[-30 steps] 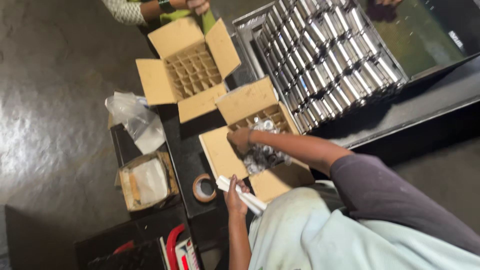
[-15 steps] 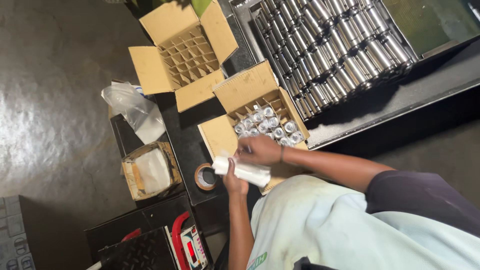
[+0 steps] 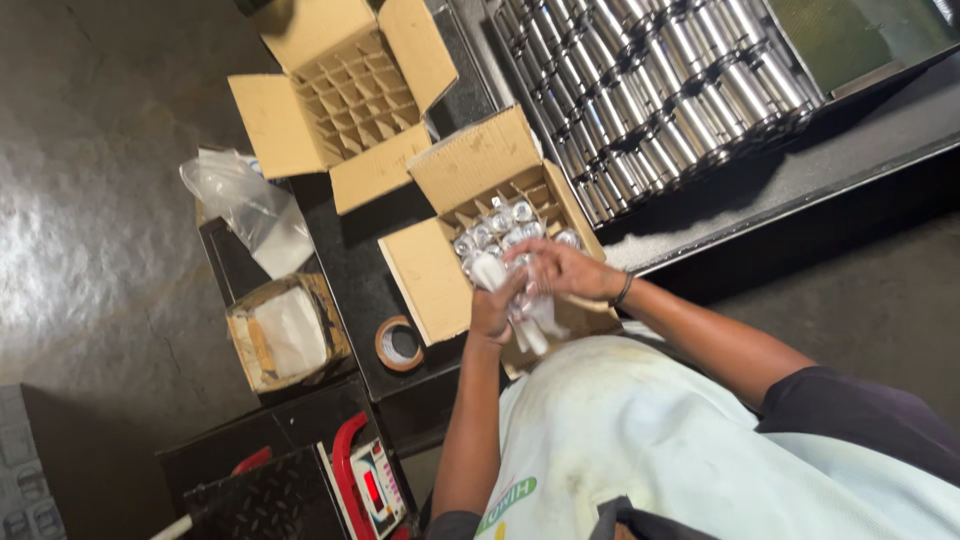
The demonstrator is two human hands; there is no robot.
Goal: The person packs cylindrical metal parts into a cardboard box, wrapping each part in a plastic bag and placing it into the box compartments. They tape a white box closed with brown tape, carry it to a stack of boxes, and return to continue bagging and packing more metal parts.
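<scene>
Both hands meet over the near carton (image 3: 440, 280). The left hand (image 3: 497, 305) is clenched around a pale wrapped cylinder (image 3: 490, 272), and the right hand (image 3: 560, 272) has its fingers (image 3: 528, 262) closed on the same wrapping, just above the filled cells. This looks like the wrapping-and-packing step; the next move calls for lining the piece up with a free cell. The hands hide which cells remain open, blur smears the wrapping, and the tray of metal cylinders (image 3: 660, 110) is cut off at the top.
</scene>
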